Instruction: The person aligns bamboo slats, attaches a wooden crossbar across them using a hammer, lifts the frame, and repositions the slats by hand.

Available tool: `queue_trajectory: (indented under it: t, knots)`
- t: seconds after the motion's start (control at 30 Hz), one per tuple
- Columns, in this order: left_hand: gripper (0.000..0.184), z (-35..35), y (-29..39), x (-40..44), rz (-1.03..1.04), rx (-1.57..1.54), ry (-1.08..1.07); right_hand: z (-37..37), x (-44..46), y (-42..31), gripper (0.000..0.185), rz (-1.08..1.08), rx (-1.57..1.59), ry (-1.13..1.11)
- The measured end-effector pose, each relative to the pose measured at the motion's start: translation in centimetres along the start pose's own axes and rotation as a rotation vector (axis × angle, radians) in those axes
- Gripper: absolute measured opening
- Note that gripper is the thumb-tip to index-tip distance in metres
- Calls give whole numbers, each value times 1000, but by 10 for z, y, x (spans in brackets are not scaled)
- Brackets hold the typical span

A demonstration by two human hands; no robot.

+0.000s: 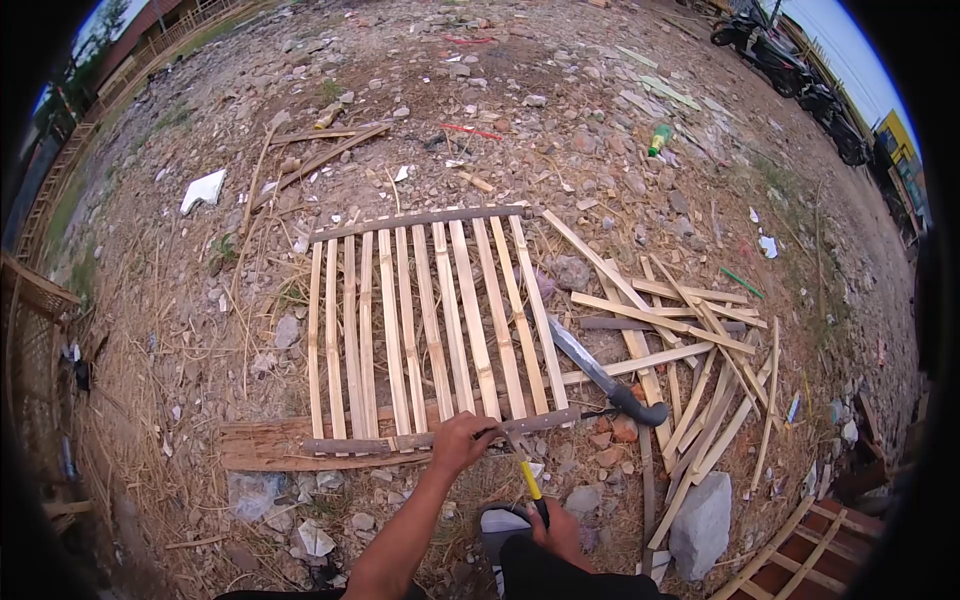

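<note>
In front of me a slatted bamboo panel [470, 320] lies on the ground, its pale slats running between two darker crosspieces. My left hand [463, 445] rests at the near crosspiece [375, 445], fingers pinched together; what they hold, if anything, is too small to make out. My right hand [563, 535] is closed around the black grip of a hammer [530, 480] with a yellow band on its handle. The hammer's head is at the crosspiece, just right of my left fingertips. Under the near edge lies a weathered brown board [265, 445].
A machete [585, 365] with a dark handle lies right of the panel, beside a pile of loose bamboo strips [700, 350]. A large grey stone [702, 525] sits near my shoe [505, 525]. Farther off are a green bottle [660, 139] and parked motorbikes [785, 65].
</note>
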State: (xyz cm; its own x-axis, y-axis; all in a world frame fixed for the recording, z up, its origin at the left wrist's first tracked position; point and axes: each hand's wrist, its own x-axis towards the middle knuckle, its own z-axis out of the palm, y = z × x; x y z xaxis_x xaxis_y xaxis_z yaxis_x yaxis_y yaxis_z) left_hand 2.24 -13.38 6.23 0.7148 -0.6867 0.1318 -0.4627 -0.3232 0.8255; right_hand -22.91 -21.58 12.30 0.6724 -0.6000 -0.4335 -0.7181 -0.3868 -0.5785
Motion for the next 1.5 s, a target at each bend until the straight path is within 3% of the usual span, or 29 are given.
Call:
queue_trajectory:
  t: [0.83,0.93,1.13,1.5]
  knots:
    - [18,-1,-2,0,30,-21,-12,3,-2,4,35,-98,94,83]
    - [18,-1,-3,3,41,-35,1,4,1,0,24,-94,34,103]
    - [17,-1,-1,1,5,-47,-9,1,-1,1,28,-205,150,153]
    - [15,0,-4,-1,34,-11,5,2,2,-2,29,-156,165,147]
